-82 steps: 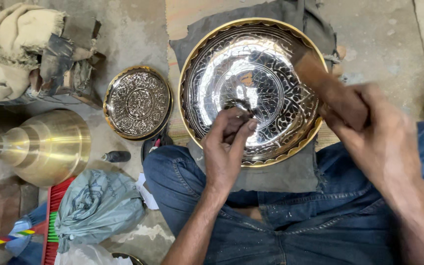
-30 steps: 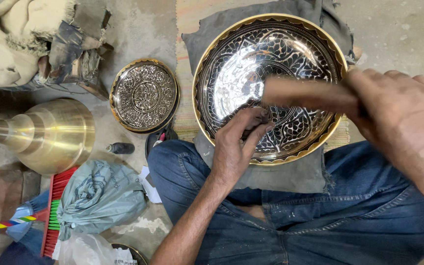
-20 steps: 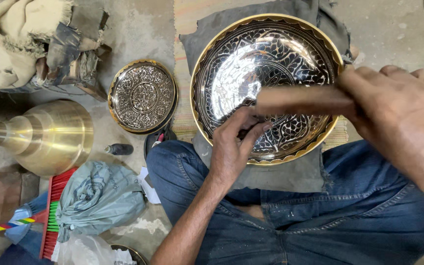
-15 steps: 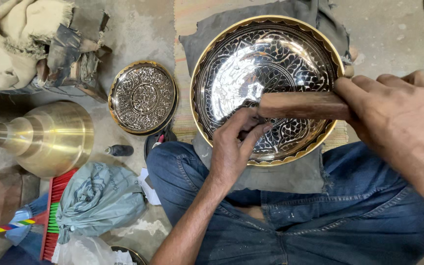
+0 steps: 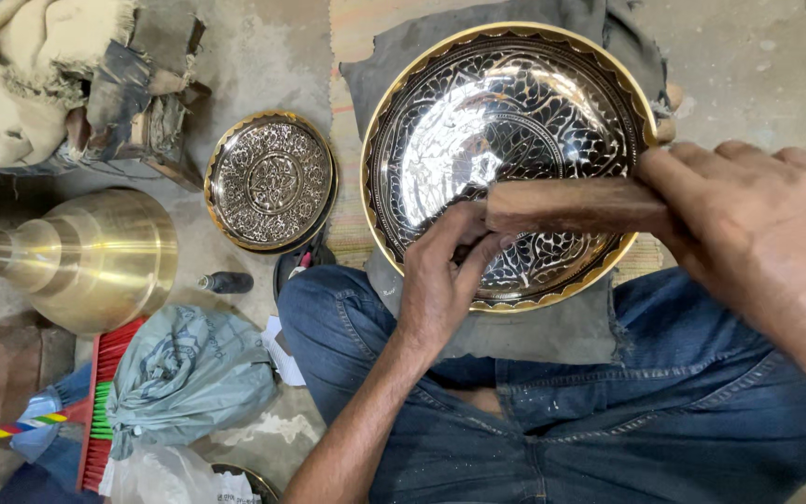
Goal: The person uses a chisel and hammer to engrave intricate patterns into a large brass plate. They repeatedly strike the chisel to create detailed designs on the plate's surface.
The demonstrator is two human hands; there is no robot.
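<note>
Right hand [image 5: 757, 243] grips wooden block [image 5: 576, 205] over engraved bowl [image 5: 506, 112], frame centre; left hand [image 5: 445, 280] pinches something hidden.

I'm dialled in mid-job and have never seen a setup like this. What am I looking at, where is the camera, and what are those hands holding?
There is no machine: the one view comes from a camera on a seated person's head, looking down over their blue-jeaned legs. Their right hand grips a brown wooden block held level over a large round engraved metal plate with a golden rim. Their left hand pinches something small against the plate; it is hidden. The plate rests on a grey cloth. On the floor to the left lie a smaller engraved round plate, a golden bell-shaped brass vessel and a crumpled grey-green plastic bag.
</note>
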